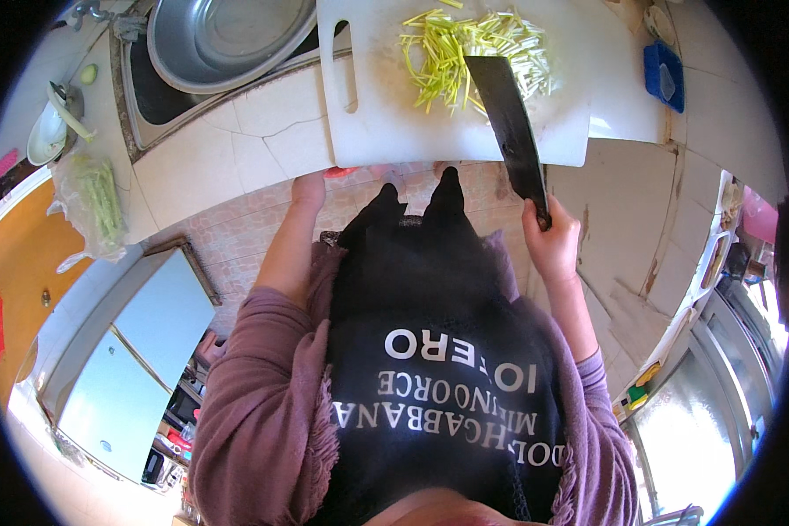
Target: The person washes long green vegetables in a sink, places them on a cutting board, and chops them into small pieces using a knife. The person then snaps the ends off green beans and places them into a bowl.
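Note:
My right hand is closed around the handle of a dark-bladed cleaver. The blade extends over the near edge of a white plastic cutting board, its far end by a pile of cut yellow-green and white vegetable strips. My left hand is at the counter's front edge, just below the board's left corner. Its fingers are hidden, so whether it grips anything is unclear. A small red thing shows beside it, too little visible to identify.
Left of the board, a large metal basin rests over the sink. Farther left lie a plastic bag of green stalks and a white bowl. A blue plastic basket stands at the far right. Cracks run through the counter tiles.

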A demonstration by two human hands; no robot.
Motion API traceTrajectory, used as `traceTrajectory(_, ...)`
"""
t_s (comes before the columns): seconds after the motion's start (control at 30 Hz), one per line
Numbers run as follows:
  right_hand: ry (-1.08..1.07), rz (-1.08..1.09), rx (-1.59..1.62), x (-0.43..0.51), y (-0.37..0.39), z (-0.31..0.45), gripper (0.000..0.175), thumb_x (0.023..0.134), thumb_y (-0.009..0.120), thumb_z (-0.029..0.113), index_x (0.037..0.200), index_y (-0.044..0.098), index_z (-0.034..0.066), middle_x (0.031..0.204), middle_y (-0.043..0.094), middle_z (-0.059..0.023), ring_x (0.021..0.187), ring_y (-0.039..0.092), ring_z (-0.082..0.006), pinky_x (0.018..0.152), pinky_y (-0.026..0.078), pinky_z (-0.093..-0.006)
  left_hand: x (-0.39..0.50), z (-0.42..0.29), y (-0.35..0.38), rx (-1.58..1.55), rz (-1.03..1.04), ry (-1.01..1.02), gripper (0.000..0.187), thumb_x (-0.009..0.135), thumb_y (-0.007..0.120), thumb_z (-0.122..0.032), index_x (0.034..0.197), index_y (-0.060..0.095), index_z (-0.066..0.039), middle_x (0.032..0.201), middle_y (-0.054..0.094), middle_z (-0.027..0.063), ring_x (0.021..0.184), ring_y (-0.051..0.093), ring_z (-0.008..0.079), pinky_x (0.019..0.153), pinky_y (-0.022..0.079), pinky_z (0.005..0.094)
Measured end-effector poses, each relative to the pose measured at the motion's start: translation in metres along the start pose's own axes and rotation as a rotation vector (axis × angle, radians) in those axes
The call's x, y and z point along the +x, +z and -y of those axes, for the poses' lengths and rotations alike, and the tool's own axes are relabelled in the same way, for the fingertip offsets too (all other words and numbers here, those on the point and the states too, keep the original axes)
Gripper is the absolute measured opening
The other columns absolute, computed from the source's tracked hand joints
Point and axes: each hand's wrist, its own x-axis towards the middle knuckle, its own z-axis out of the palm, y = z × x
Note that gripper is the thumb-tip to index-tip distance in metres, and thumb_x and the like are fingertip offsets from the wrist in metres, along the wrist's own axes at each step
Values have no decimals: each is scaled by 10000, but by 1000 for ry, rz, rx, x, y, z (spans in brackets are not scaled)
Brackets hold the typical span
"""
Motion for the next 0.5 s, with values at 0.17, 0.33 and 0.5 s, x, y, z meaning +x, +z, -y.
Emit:
traceTrajectory(0.17,-15,12,10,2,-1,-3,97,856,650,96,850,628,2,567,531,-134,463,535,-239,484,425,-346,0,26,31,145,-94,61,320,890,533,-166,1183,626,-75,1157,623,234,1082,585,397,949,471,461)
traceTrajectory(0.33,20,38,63,7,0,-9,118,855,654,109,826,610,3,580,539,-145,477,548,-259,483,423,-362,-77,-78,-83,-202,276,297,198,887,644,-178,991,697,-19,875,681,123,764,636,221,712,503,347)
traceTrajectory(0.5,-20,34,120,14,3,-17,154,858,647,119,783,582,2,600,545,-150,505,553,-306,498,428,-386,-59,-196,-151,-550,-278,479,155,886,680,-147,992,694,-35,772,620,50,680,567,112,643,471,278)
